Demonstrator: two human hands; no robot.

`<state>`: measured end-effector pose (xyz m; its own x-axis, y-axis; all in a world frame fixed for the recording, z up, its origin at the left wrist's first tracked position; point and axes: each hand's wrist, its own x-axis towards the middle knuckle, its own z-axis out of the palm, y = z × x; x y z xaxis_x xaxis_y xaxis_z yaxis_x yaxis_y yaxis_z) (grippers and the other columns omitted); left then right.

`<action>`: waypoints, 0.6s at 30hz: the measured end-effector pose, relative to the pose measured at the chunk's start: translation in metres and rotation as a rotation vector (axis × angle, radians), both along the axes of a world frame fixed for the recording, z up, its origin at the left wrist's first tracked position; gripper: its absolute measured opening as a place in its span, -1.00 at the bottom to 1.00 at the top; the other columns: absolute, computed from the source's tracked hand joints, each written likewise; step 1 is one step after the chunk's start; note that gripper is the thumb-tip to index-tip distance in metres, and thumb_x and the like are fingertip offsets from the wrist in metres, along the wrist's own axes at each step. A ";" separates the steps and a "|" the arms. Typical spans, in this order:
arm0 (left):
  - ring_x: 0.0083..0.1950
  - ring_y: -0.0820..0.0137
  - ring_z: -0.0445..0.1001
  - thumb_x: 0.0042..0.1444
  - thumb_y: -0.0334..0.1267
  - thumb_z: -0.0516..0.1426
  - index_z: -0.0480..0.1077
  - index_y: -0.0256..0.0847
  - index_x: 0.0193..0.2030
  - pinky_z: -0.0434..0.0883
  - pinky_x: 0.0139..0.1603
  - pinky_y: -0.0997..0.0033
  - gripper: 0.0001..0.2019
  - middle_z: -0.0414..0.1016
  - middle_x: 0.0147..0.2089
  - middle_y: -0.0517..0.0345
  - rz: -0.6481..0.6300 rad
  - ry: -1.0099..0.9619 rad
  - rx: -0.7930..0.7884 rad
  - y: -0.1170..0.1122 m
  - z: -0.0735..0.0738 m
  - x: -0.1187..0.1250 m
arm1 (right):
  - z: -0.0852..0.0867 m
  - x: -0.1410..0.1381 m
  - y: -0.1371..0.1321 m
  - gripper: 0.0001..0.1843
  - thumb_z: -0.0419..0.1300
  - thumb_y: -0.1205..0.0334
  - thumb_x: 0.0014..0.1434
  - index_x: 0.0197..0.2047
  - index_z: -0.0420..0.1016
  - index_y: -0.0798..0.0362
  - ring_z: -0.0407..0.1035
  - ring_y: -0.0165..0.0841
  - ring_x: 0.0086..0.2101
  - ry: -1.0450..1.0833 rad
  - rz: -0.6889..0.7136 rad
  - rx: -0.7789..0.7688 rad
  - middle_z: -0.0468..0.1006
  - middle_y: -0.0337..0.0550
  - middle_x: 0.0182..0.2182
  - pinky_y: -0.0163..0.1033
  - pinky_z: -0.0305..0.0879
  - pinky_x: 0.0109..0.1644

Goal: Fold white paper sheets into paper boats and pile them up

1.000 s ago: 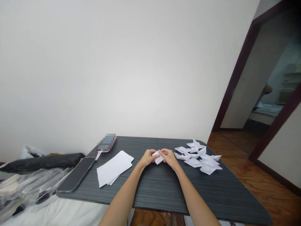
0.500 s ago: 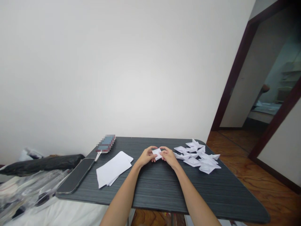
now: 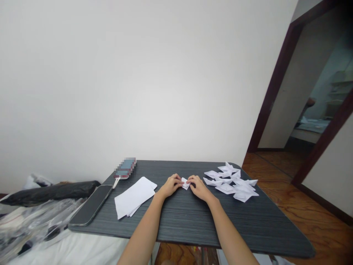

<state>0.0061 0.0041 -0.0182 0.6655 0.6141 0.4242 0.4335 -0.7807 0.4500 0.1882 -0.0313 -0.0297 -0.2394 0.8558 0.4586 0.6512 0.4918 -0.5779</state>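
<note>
Between my hands, low over the middle of the dark table (image 3: pixel 190 224), is a small folded piece of white paper (image 3: pixel 185 183). My left hand (image 3: pixel 172 184) pinches its left corner, and my right hand (image 3: pixel 198 187) pinches the right corner. The folded paper looks like a small diamond with a crease across it. Several folded paper boats (image 3: pixel 234 182) lie in a cluster to the right of my right hand. To the left of my left hand is a loose stack of flat white paper sheets (image 3: pixel 135 197).
A dark phone-like slab (image 3: pixel 91 206) lies at the table's left edge. Behind it sits a blurred-out device (image 3: pixel 125 168) with a white cable (image 3: pixel 116 183). The white wall (image 3: pixel 176 92) rises behind the table. Plastic-wrapped items (image 3: pixel 35 221) lie on the left; a doorway (image 3: pixel 303 92) opens on the right.
The folded paper has gone from a tilted, thicker-looking square to a flatter diamond lying lower. My fingers have shifted outward to its left and right corners.
</note>
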 end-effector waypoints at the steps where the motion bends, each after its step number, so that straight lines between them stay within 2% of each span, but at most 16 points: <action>1: -0.21 0.45 0.28 0.08 -0.22 -0.04 0.42 -0.20 -0.26 0.23 -0.14 0.46 -0.76 0.31 -0.28 0.11 0.013 0.003 0.012 0.000 0.000 0.000 | -0.001 0.001 0.000 -0.74 0.01 0.45 -0.06 -0.31 0.41 0.03 0.19 -0.35 -0.22 0.005 0.026 0.003 0.34 -0.15 -0.30 -0.19 0.10 -0.12; 3: -0.24 0.45 0.29 0.10 -0.25 -0.08 0.41 -0.23 -0.29 0.24 -0.17 0.46 -0.74 0.33 -0.33 0.11 0.042 0.013 0.033 0.000 0.000 0.001 | -0.002 0.000 0.001 -0.74 0.04 0.43 -0.08 -0.28 0.40 0.05 0.22 -0.36 -0.26 0.033 0.034 0.005 0.35 -0.15 -0.33 -0.22 0.13 -0.14; 6: -0.26 0.43 0.29 0.11 -0.29 -0.10 0.40 -0.25 -0.32 0.24 -0.19 0.44 -0.74 0.35 -0.36 0.09 0.066 0.019 0.057 -0.002 0.001 0.001 | -0.002 -0.003 0.005 -0.82 0.04 0.40 -0.05 -0.37 0.42 0.08 0.26 -0.40 -0.38 0.086 -0.012 -0.002 0.37 -0.16 -0.41 -0.28 0.18 -0.24; 13: -0.23 0.41 0.28 0.03 -0.31 -0.01 0.40 -0.26 -0.35 0.23 -0.17 0.44 -0.82 0.31 -0.27 0.05 0.080 -0.018 0.044 -0.009 0.004 0.003 | -0.001 -0.007 0.007 -0.82 0.02 0.39 -0.06 -0.48 0.45 0.08 0.27 -0.40 -0.48 0.114 -0.135 -0.022 0.41 -0.17 -0.50 -0.32 0.17 -0.35; 18: -0.30 0.42 0.29 -0.02 -0.33 0.03 0.42 -0.26 -0.42 0.22 -0.23 0.44 -0.85 0.35 -0.37 0.10 0.218 -0.025 -0.047 -0.001 -0.001 0.004 | -0.004 -0.008 0.012 -0.85 0.05 0.34 -0.11 -0.50 0.45 0.07 0.28 -0.37 -0.50 0.154 -0.190 -0.096 0.44 -0.17 -0.54 -0.30 0.17 -0.36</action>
<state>0.0103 0.0034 -0.0189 0.5048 0.7616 0.4063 0.5779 -0.6478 0.4963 0.1802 -0.0196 -0.0338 -0.0039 0.9202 0.3915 0.6271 0.3072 -0.7158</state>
